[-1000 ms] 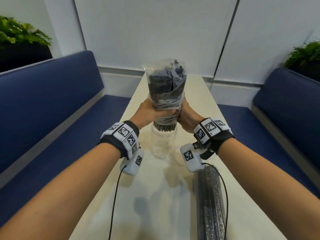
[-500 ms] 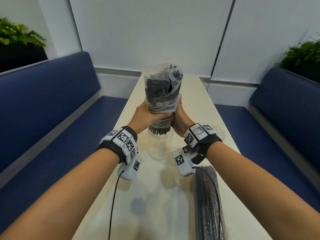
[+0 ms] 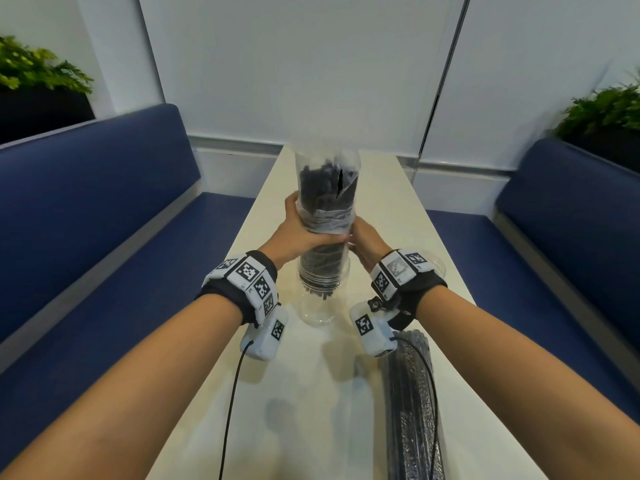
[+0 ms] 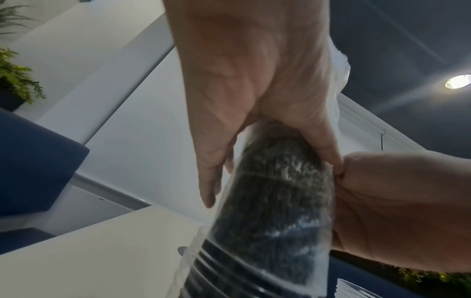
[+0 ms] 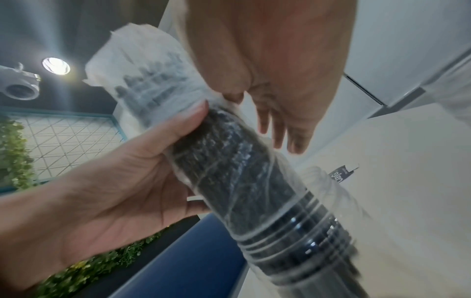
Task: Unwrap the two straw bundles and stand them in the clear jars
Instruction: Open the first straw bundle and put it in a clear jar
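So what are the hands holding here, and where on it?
Both the left hand and right hand grip the straw bundle around its middle, on the bunched wrapper, its lower end in the jar.

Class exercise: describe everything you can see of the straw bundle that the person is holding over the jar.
The straw bundle is a thick upright cylinder of black straws, sleeved in crinkled clear plastic wrap that stands open past the top ends. Its bare lower ends sit inside the clear jar on the table. The left hand and right hand grip its middle from either side, where the wrap is bunched.
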{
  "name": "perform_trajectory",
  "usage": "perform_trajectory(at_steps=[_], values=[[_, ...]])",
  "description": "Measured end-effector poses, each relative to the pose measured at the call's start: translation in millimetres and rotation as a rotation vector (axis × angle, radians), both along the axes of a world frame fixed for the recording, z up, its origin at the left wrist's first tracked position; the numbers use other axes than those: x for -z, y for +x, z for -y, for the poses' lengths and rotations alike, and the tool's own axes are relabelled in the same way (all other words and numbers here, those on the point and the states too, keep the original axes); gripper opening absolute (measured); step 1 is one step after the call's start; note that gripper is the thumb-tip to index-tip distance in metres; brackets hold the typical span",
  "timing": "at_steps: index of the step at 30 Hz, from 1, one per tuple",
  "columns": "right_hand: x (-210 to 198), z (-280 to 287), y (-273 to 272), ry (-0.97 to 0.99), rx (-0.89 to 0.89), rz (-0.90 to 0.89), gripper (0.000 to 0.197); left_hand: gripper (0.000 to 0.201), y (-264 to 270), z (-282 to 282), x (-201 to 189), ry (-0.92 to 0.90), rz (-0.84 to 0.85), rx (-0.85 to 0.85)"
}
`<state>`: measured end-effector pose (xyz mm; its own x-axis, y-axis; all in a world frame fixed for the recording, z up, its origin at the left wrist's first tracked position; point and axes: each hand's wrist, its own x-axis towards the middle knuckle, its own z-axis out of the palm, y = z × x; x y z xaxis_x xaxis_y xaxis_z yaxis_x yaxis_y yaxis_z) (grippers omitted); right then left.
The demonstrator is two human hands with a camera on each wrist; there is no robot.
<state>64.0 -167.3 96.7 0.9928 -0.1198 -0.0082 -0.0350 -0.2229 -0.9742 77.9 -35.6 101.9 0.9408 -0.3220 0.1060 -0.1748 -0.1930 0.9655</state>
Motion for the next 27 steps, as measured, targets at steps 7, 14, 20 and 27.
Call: perform_trajectory(at_steps=[7, 14, 20, 27], values=[[-10.3, 2.7, -8.4, 0.172, 0.094, 0.081, 0.051, 0.091, 6.3, -8.1, -8.0, -0.03, -0.013, -0.037], [-16.9, -3.2, -19.6, 0.166, 0.04, 0.185, 0.051, 0.028, 3.5, -5.0, -34.0, 0.176, 0.278, -0.171], [-26.9, 0.3, -26.9, 0.126, -0.029, 0.212, 0.078, 0.013, -8.5, 3.5, -98.2, -0.463, 0.319, -0.267], [-43.9, -6.9, -9.0, -0.381, 0.002, 0.233, 0.07, 0.008, -37.9, -4.9, -139.5, -0.838, 0.438, -0.212]])
